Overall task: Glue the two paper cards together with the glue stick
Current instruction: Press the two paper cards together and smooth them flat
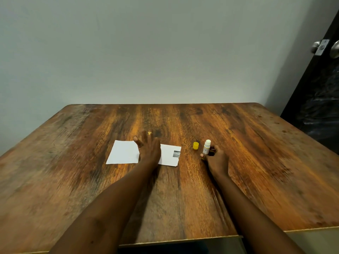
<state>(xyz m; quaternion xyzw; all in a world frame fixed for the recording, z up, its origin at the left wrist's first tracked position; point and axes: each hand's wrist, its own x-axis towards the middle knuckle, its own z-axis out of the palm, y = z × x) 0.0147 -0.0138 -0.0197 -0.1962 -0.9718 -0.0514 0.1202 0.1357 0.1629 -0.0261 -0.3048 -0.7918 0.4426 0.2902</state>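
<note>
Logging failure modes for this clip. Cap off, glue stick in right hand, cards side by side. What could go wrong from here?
1. The left hand covers only the inner edges of the left card and the right card; an unpinned card may slide under the glue stick.
2. The yellow cap stands loose near the right hand; a bump could knock it away.

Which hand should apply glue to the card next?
Right. The right hand grips the uncapped glue stick, its yellow cap beside it; the left hand is open over the blank card and printed card.
</note>
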